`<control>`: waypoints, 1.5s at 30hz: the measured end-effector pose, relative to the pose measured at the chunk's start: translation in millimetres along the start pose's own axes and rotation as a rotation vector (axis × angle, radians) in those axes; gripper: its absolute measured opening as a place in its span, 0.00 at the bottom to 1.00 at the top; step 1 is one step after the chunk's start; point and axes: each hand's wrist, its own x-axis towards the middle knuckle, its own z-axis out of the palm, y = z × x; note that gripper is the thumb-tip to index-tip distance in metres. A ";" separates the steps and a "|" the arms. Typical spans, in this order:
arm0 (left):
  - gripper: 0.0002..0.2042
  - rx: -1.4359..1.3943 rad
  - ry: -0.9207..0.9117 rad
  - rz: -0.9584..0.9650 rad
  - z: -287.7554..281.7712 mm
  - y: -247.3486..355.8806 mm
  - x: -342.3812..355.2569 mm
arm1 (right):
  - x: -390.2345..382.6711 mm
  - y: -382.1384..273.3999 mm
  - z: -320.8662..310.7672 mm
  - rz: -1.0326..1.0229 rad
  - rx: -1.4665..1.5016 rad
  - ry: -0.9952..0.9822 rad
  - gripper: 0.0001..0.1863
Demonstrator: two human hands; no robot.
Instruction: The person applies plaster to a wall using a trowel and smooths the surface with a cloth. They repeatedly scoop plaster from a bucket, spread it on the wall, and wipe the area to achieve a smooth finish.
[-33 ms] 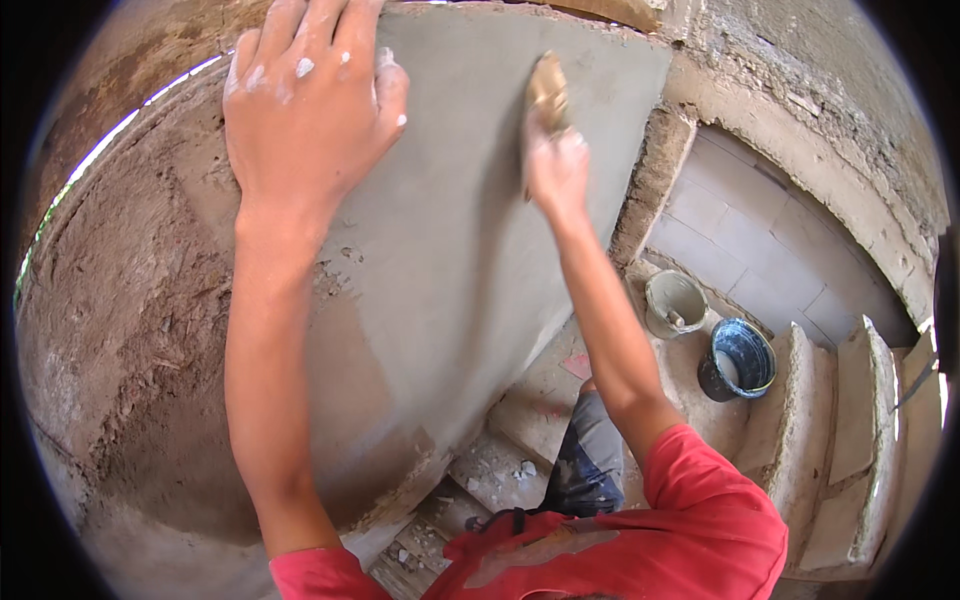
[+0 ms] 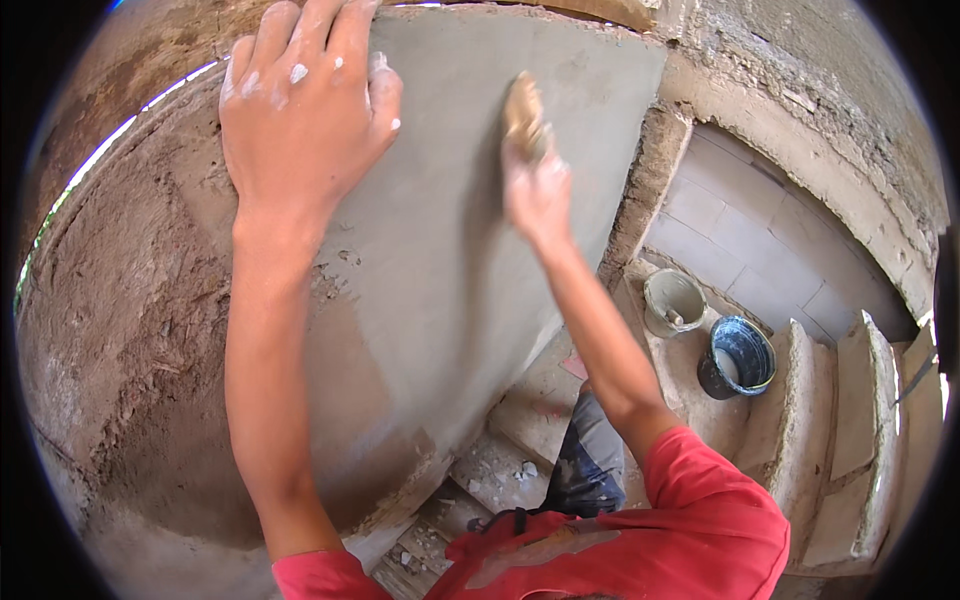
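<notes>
My left hand (image 2: 300, 120), flecked with white, rests at the top of the grey plastered wall (image 2: 420, 280), its fingers apart and reaching up to the upper edge. My right hand (image 2: 537, 190) grips a tan flat tool (image 2: 522, 105), perhaps a float or sponge, against the smooth wet-looking plaster to the right of my left hand; motion blurs its details. The surface at the left (image 2: 130, 330) is brown and rough, with a damp darker patch low down.
Below at the right, a grey bucket (image 2: 656, 305) with a handled item inside and a dark blue bucket (image 2: 713, 375) stand on a concrete landing. Concrete steps (image 2: 850, 440) run around my legs, with rubble (image 2: 525, 472) on the lower ones. A pale block wall (image 2: 730, 215) sits behind a rough concrete frame.
My right hand has moved slightly down and to the left across the plaster with the tan tool. My left hand has barely shifted.
</notes>
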 end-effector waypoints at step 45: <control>0.17 -0.025 -0.015 0.067 82.5 69.9 33.6 | 125.5 39.1 -41.2 0.332 -0.049 0.029 0.33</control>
